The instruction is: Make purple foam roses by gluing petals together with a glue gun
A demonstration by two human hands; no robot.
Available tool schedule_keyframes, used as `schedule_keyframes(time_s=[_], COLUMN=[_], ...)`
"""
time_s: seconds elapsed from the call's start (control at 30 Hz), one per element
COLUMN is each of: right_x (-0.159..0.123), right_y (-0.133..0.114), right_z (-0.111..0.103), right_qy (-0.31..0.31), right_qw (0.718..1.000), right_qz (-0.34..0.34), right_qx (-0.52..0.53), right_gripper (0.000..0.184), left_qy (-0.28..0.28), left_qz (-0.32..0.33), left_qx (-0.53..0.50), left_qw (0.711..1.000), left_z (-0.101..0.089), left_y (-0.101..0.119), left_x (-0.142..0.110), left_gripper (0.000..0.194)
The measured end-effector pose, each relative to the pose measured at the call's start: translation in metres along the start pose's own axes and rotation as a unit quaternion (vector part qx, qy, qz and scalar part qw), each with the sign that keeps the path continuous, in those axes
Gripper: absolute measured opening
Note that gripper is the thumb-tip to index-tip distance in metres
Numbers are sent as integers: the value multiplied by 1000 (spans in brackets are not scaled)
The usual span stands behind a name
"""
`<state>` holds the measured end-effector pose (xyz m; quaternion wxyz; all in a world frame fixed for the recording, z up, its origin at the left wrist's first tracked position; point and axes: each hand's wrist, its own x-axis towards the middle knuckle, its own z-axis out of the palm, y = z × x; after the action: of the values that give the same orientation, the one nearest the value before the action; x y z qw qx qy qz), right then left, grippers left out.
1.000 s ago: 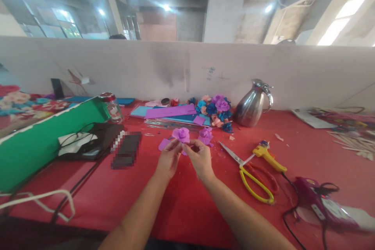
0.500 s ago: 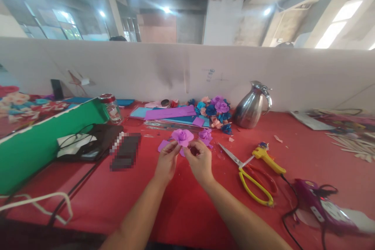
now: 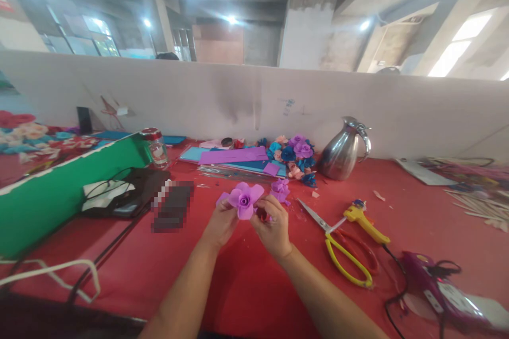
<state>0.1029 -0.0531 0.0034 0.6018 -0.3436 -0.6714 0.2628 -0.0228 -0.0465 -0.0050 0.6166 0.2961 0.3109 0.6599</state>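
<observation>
A purple paper flower (image 3: 245,201) faces me, its curled centre and rounded petals in plain sight. My left hand (image 3: 221,226) is closed on the flower's left side and underside. At the right edge of the petals, my right hand (image 3: 274,228) pinches the flower between thumb and fingers. What lies beneath the bloom is hidden by the petals and hands. Just behind the right hand rests another purple paper flower (image 3: 280,189). Purple paper (image 3: 222,198) shows in part behind the left hand.
Scissors (image 3: 342,254) with yellow and red handles lie open at right, by a yellow glue gun (image 3: 366,222) and a purple corded device (image 3: 441,291). Behind are paper strips (image 3: 233,155), a flower pile (image 3: 294,153), a steel jug (image 3: 342,151) and a glass jar (image 3: 157,151).
The purple flower has tipped toward me, so its centre now faces the camera. Both hands sit slightly lower, still at the flower, and the camera view has shifted a little.
</observation>
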Motion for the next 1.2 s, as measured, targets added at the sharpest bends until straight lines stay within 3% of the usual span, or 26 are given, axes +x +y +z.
schedule_keyframes(time_s=[0.1,0.27,0.47,0.57,0.7,1.0,1.2], right_x=[0,1,6,8,10,10,12], right_y=[1,6,23,26,26,27,23], right_z=[1,3,6,6,4,4,4], right_qy=[-4,12,7,8,2,20,15], right_qw=[1000,998,960,941,935,932,926], right_qz=[9,59,238,285,304,314,317], right_qx=[9,21,148,181,184,177,205], right_gripper=[10,8,16,18,20,18,14], left_qy=[-30,-30,-11,0,-4,26,44], left_qz=[8,26,1,-21,-55,-49,-61], left_qx=[12,32,30,19,25,50,-7], left_qw=[999,999,999,1000,998,997,997], left_z=[1,-2,-6,-6,-7,-7,-10], left_y=[-2,-7,-15,-18,-20,-22,-21], left_x=[1,5,12,11,10,11,14], left_gripper=[24,23,23,27,25,19,15])
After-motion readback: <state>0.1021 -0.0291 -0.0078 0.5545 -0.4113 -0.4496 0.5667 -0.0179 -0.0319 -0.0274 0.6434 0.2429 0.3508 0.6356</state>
